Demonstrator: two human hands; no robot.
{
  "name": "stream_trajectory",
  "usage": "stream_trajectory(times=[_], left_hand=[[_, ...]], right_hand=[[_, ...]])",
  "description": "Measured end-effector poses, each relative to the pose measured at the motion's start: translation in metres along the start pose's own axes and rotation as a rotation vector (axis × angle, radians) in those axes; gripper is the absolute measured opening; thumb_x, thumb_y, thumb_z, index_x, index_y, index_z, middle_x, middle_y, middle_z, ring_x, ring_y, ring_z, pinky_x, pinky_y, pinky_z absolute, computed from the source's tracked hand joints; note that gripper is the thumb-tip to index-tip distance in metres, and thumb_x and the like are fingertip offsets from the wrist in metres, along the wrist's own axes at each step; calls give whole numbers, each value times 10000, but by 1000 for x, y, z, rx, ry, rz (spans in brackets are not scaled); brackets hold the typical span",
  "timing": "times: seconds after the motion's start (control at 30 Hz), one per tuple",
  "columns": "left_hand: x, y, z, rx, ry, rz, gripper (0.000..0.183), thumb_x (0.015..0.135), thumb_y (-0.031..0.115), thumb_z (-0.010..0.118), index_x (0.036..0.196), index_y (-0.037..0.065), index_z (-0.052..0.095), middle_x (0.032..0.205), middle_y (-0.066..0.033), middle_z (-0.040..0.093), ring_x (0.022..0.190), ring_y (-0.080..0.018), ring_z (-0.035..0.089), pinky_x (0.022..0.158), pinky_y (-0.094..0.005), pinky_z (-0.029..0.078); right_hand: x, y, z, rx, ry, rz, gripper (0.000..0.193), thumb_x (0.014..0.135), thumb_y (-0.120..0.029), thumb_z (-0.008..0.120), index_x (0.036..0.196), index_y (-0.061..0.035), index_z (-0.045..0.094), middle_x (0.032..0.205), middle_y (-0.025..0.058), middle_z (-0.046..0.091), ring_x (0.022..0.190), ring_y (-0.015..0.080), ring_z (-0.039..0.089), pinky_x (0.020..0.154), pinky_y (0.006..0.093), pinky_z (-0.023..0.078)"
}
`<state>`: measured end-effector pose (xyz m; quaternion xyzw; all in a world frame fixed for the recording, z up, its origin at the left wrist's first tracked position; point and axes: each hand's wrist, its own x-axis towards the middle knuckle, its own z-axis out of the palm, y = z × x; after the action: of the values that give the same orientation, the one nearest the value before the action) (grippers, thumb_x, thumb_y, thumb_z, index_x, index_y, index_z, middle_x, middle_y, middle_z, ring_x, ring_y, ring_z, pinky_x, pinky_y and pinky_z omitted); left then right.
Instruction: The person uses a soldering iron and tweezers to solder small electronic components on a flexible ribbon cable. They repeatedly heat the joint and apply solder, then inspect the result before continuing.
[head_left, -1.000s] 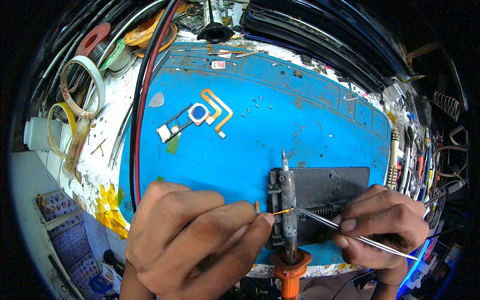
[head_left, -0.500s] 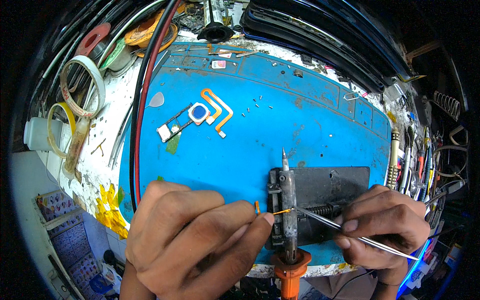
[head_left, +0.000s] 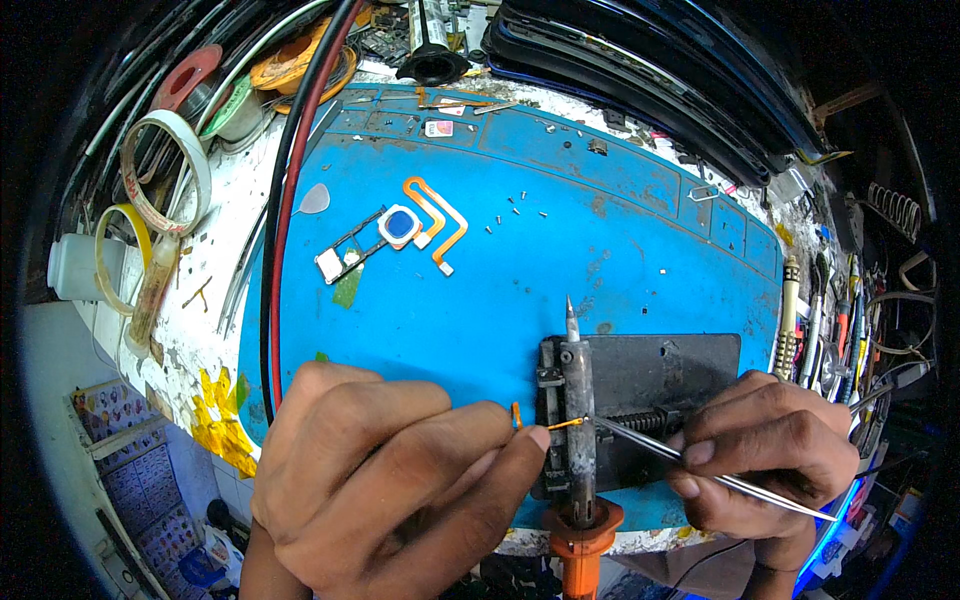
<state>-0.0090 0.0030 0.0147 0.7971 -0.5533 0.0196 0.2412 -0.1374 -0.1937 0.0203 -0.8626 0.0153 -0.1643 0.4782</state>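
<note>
Between the thumb and forefinger of my left hand (head_left: 390, 475) is pinched a thin orange flex cable (head_left: 566, 424). Its far end reaches across the metal barrel of a soldering iron (head_left: 580, 470). The iron has an orange handle and lies tip-away on a black clamp-type board holder (head_left: 690, 360). My right hand (head_left: 775, 450) grips silver tweezers (head_left: 735, 486), whose points meet the cable's small end over the barrel. Whether the points are closed on that end is too small to tell.
On the blue mat (head_left: 450, 330) lie a blue-centred fingerprint sensor (head_left: 400, 225) with orange flex, several tiny screws (head_left: 516, 211) and a grey pick (head_left: 314, 199). Black and red cables (head_left: 280, 220) cross the left side. Tape rolls (head_left: 190, 170) stand left; tools (head_left: 835, 320) line the right.
Both hands, the cable and the tweezers hold nearly the same place. The whole view has shifted very slightly.
</note>
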Motion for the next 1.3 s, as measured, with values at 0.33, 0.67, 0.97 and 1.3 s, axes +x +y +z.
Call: stream_trajectory(times=[0.33,0.67,0.97,1.3], left_hand=[[1,-1,2,5,31,17,354,604,161,701,948,232,740,866,49,608,816,-184,513,683,-359,420],[0,0,-3,1,-42,2,387,645,133,692,1013,248,717,909,48,590,853,-186,515,723,-370,431],[1,2,-6,-18,-68,-17,395,640,129,687,1017,245,715,919,43,580,860,-189,515,730,-377,435],[1,1,-4,-16,-57,-15,392,644,125,692,1018,240,716,915,43,587,858,-189,516,737,-377,433]], right_hand=[[0,0,2,10,18,-8,200,661,-6,800,774,-38,638,728,105,662,654,212,670,580,279,524],[0,0,1,0,3,-6,197,663,1,793,780,-37,639,729,110,661,660,215,672,580,281,527],[-1,1,1,17,34,-24,200,668,-15,798,768,-42,627,719,102,658,645,211,670,585,284,533],[0,1,1,19,10,-13,200,669,-20,802,774,-39,633,714,104,657,646,207,668,573,271,533]])
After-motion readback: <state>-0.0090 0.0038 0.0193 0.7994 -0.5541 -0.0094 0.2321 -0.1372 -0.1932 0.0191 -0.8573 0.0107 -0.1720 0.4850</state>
